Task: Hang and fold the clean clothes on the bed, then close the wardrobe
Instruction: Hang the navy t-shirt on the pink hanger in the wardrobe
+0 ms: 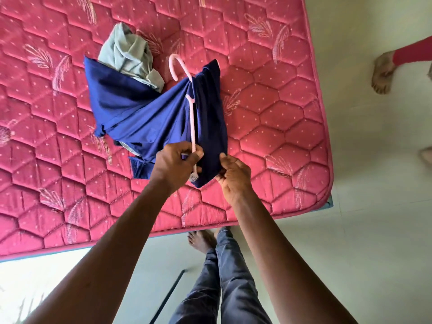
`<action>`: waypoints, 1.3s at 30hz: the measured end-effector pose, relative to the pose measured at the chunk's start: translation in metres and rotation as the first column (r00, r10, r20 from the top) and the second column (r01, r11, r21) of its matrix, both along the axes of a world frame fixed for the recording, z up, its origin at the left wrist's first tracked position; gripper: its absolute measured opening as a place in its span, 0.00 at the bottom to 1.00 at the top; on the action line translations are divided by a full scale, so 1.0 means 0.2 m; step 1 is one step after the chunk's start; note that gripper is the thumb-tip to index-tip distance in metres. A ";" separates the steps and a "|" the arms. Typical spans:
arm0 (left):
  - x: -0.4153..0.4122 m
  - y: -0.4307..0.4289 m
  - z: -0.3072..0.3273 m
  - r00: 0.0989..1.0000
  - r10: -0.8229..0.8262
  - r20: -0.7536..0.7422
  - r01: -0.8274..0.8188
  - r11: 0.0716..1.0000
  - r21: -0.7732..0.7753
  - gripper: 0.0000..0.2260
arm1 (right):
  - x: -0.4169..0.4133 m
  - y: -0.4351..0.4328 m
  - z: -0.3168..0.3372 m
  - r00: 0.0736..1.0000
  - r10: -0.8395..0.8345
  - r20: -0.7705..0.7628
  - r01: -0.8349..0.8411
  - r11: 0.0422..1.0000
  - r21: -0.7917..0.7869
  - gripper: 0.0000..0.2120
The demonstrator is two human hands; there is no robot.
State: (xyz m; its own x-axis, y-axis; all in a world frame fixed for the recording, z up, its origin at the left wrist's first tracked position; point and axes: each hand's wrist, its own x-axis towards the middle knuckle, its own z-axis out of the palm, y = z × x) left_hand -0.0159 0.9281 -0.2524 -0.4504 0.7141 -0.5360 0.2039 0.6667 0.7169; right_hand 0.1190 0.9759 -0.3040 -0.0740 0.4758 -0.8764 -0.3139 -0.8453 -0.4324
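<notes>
A dark blue garment (145, 113) lies bunched on the pink quilted mattress (268, 97), partly lifted off it. A pink plastic hanger (193, 120) runs through it, its hook pointing away from me. My left hand (175, 162) grips the near end of the hanger together with the blue cloth. My right hand (230, 176) pinches the garment's near right edge. A crumpled grey garment (128, 52) sits on the mattress just behind the blue one, partly on top of it.
The mattress's near edge and right corner (327, 197) border a pale floor. My own legs in blue trousers (224, 277) stand by the bed. Another person's bare foot and red trouser leg (385, 71) are on the floor at the right.
</notes>
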 end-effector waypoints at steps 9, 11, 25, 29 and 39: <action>-0.03 -0.01 0.22 0.812 -0.262 -0.521 0.227 0.965 -0.131 0.07 | 0.17 0.27 0.30 0.972 -0.086 0.216 0.010 0.943 0.332 0.11; -0.02 0.00 0.28 0.708 -0.380 -0.595 0.347 0.921 -0.174 0.06 | 0.20 0.34 0.37 0.959 -0.159 0.236 0.065 0.930 0.363 0.10; 0.26 -0.01 0.62 0.797 -0.416 -0.438 0.489 0.870 0.065 0.09 | 0.09 0.01 0.87 0.787 0.218 0.577 -0.543 0.690 0.480 0.09; 0.27 -0.01 0.79 0.765 -0.506 -0.399 0.623 0.739 0.258 0.13 | 0.19 0.03 1.02 0.713 0.107 0.693 -0.576 0.652 0.493 0.14; 0.13 0.37 1.26 0.476 -0.460 -0.749 0.872 0.359 0.334 0.25 | 0.65 -0.36 1.52 0.509 -0.166 0.845 -0.639 0.585 0.499 0.11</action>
State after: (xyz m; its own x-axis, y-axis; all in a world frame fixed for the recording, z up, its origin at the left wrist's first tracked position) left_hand 0.0101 1.0018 0.0002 0.3460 0.8987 0.2696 0.7609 -0.4369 0.4797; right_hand 0.2492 0.9032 0.0001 0.1644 0.9864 0.0071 0.6299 -0.0994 -0.7702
